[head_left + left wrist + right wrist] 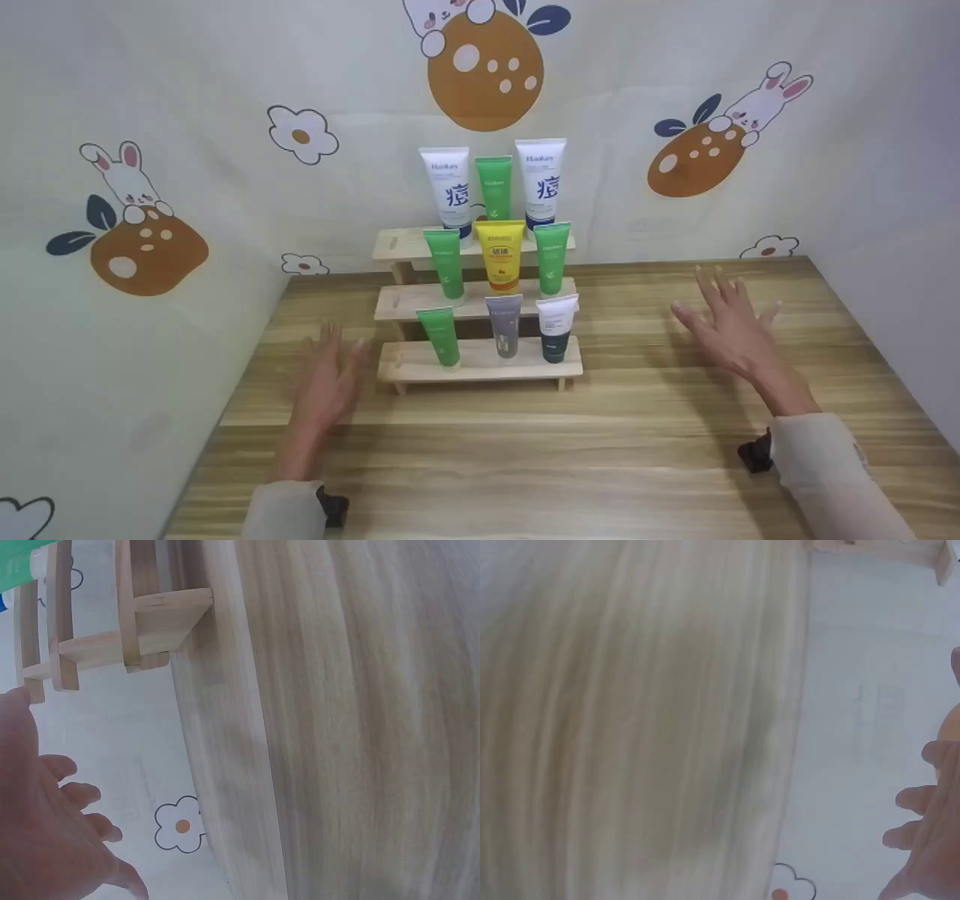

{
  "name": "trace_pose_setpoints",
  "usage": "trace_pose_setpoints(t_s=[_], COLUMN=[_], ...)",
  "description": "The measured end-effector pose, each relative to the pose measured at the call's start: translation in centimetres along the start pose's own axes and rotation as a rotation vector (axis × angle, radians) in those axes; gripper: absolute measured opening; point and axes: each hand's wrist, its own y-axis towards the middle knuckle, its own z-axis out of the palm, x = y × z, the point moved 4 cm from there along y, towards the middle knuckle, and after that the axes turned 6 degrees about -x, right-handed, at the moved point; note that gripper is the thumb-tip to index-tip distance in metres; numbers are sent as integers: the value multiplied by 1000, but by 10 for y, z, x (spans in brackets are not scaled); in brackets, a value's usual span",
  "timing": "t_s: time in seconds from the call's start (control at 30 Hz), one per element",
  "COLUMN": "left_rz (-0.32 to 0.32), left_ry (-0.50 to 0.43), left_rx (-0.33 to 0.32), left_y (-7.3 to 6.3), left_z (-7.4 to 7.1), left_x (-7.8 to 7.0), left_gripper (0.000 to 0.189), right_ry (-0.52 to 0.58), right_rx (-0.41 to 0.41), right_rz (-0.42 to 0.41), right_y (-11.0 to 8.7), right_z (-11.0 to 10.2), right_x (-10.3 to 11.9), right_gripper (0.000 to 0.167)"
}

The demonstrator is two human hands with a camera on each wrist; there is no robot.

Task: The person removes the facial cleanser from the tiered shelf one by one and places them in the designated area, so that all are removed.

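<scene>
Pale sleeves [832,465]; my left hand [326,390] and right hand [731,334] held nothing, fingers spread. Nine squeeze tubes [501,259] lined a tiered wooden rack [476,367]; wide clearance seemed safest.

A pale backdrop [600,217] is standing behind a wooden table [510,472], meeting its far edge. On it, three printed rabbits [129,182] are clinging to brown fruits [172,259] at left, top centre and right, the middle one running out of frame. White flowers [319,141] are dotting the rest, two sitting low near the table's edge.
</scene>
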Motion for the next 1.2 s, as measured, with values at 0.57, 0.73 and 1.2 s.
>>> trace_pose_setpoints(t_s=[0.57,0.73,1.2], left_rz=[-141,-267,-364], left_ry=[-583,-781,-933], left_rx=[30,75,144], left_y=[-11,-13,-22], left_z=[13,22,46], left_x=[3,4,6], left_gripper=[74,67,59], right_ry=[566,672,723], right_rx=[41,76,64], right_rz=[-40,-79,-114], right_y=[27,39,71], right_z=[-18,-24,-40], right_x=[63,85,136], right_gripper=[66,61,66])
